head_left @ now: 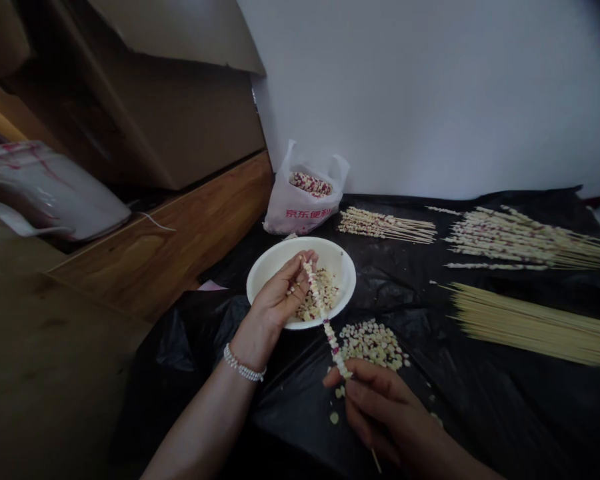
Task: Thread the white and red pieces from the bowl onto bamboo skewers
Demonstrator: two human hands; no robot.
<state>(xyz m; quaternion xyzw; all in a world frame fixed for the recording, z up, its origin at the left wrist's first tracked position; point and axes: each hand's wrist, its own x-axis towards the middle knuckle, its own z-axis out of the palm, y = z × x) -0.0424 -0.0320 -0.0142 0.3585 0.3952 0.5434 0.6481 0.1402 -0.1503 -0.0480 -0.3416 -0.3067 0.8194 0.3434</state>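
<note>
My right hand point(385, 407) grips a thin skewer by its lower part; the bare stick end pokes out below the fingers. Pale and dark-red corn kernels point(324, 313) are threaded along the skewer, which slants up to the left. At its tip, my left hand point(285, 287) has its fingers bent together, with some loose kernels in them; the exact pinch is hard to make out. This hand is over a white bowl point(254, 280) that holds more kernels. A pile of loose kernels point(375, 345) lies on the black plastic sheet point(300, 393) just beyond my right hand.
Behind the bowl stands a white plastic bag point(300, 215) with mottled corn cobs inside. Filled skewers lie in a small bundle point(385, 225) and a larger bundle point(510, 237); bare skewers point(530, 327) are at right. Cardboard box point(180, 120) and white bucket point(75, 190) stand left.
</note>
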